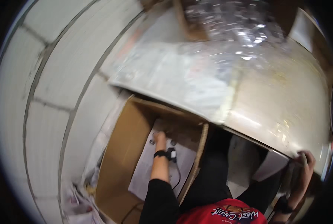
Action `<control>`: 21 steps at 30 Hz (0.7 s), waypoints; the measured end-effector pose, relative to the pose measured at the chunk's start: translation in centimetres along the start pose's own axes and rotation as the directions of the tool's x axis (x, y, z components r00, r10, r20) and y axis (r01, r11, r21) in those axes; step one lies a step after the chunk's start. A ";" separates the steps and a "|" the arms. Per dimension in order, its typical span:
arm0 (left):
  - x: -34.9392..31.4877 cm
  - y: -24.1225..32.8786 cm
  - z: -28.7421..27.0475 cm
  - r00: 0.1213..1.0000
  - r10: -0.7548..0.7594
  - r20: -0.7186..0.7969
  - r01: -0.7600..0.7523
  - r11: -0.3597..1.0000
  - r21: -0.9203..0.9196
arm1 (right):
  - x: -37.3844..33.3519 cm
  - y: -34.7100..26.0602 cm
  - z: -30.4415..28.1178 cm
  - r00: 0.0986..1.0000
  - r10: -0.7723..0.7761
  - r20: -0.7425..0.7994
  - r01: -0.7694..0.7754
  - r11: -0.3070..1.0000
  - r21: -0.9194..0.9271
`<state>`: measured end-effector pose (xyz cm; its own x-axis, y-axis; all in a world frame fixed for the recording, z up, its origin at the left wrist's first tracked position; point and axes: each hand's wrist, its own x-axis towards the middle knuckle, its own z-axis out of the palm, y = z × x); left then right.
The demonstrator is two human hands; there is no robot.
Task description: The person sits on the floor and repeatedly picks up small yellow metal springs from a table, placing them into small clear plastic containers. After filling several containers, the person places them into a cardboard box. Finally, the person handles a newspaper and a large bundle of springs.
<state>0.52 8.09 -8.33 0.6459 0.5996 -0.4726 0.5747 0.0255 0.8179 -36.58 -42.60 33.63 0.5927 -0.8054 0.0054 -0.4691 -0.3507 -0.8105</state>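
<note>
My left hand (159, 136) reaches down inside a tall brown cardboard box (116, 149). Its fingers are bunched together over a pale printed sheet (182, 155) lying in the box; what they hold, if anything, is hidden. Small dark round pieces (173, 142) show on the sheet on both sides of that hand. At the near right edge of the table (263, 100), my right hand (305, 159) has curled fingers, with a small greyish bit at their tips that is too blurred to name.
Clear plastic packaging (241, 30) is heaped at the table's far side, next to cardboard. A tiled wall (62, 67) rises at left. Crumpled wrappings (78, 205) lie beside the box. A cable (178, 175) hangs from my left wristband. A white panel (271, 164) is under the table.
</note>
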 end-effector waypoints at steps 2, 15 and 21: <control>0.8 -0.8 -0.3 0.989 0.080 0.123 -0.091 0.992 0.087 | 0.4 -3.2 0.5 0.994 0.022 0.104 -0.020 1.000 -0.023; -33.2 30.3 -0.8 0.364 0.750 0.552 -0.775 0.572 -0.267 | 26.5 2.2 -3.8 0.910 0.035 0.413 0.332 0.534 -0.777; -43.7 32.6 11.5 -0.184 0.734 0.654 -0.949 0.039 -0.311 | 20.5 -9.9 11.7 0.905 0.049 0.423 0.314 0.596 -0.739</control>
<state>-3.17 -26.48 35.27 0.6315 -0.6149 0.4724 -0.7470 -0.3192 0.5831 -12.18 -50.03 34.88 0.7904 -0.5434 -0.2828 -0.5776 -0.8149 -0.0485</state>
